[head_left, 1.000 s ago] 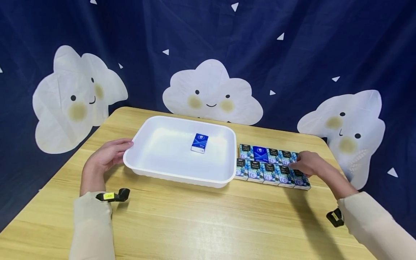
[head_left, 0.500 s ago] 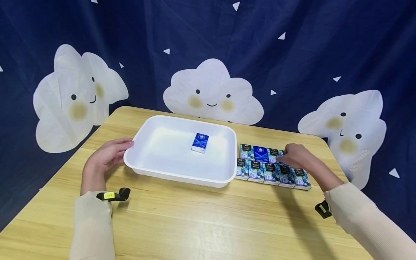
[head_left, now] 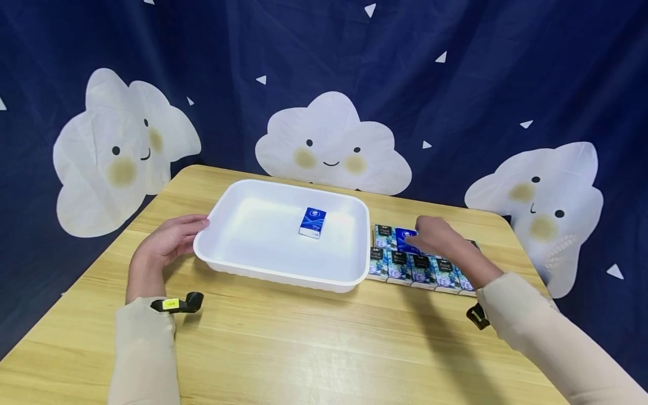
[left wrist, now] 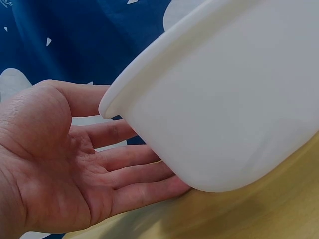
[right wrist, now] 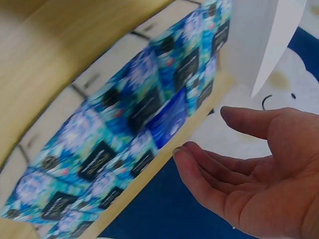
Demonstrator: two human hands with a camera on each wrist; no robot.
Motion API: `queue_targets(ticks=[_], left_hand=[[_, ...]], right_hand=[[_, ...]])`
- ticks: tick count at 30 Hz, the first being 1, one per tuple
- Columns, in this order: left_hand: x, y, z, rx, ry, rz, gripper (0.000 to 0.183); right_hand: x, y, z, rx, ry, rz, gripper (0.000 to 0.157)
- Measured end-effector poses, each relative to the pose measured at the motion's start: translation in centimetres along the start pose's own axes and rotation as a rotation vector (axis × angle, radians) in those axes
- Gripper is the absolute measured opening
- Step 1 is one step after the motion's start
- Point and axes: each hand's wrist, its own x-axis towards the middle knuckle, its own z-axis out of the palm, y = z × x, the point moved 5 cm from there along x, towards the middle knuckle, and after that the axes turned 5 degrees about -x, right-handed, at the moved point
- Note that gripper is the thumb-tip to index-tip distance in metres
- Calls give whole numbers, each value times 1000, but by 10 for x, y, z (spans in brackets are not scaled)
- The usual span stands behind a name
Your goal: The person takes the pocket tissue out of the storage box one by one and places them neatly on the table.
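Note:
My left hand point(head_left: 169, 239) is at the left end of a white plastic tray point(head_left: 263, 242). In the left wrist view its fingers point(left wrist: 134, 194) stretch along the tray's outer wall, fingertips against it, thumb up at the rim. One blue tissue pack point(head_left: 312, 223) lies inside the tray. To the tray's right are two rows of flower-printed tissue packs point(head_left: 400, 267), with a second blue tissue pack point(head_left: 401, 233) in the back row. My right hand point(head_left: 437, 236) hovers over that back row, fingertips close to the blue pack. The right wrist view shows nothing between thumb and fingers.
Everything stands on a light wooden table point(head_left: 304, 343). A dark blue curtain point(head_left: 228, 56) with white smiling clouds hangs behind the table's back edge. The tray's right rim stands close to the left end of the pack rows.
My right hand has moved left along the back row, from the packs at the right end to the blue pack. The left hand, the tray and the packs have stayed in place.

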Motion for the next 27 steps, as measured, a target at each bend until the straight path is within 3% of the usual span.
queue_targets(ticks=[8,16,20,27], left_hand=[[0,1,0,14,0,-2,74],[-1,1,0,14,-1,-5,74],[-1,1,1,1,-5,-4,74],[-1,0,0,-2,-5,-7,74]], right_hand=[[7,-30,-4,35,147,-26,48],[11,-71,-12,56,213,-78,46],[14,-94,-14,50,229,-88,47],[25,-136,-1,6,172,-48,63]])
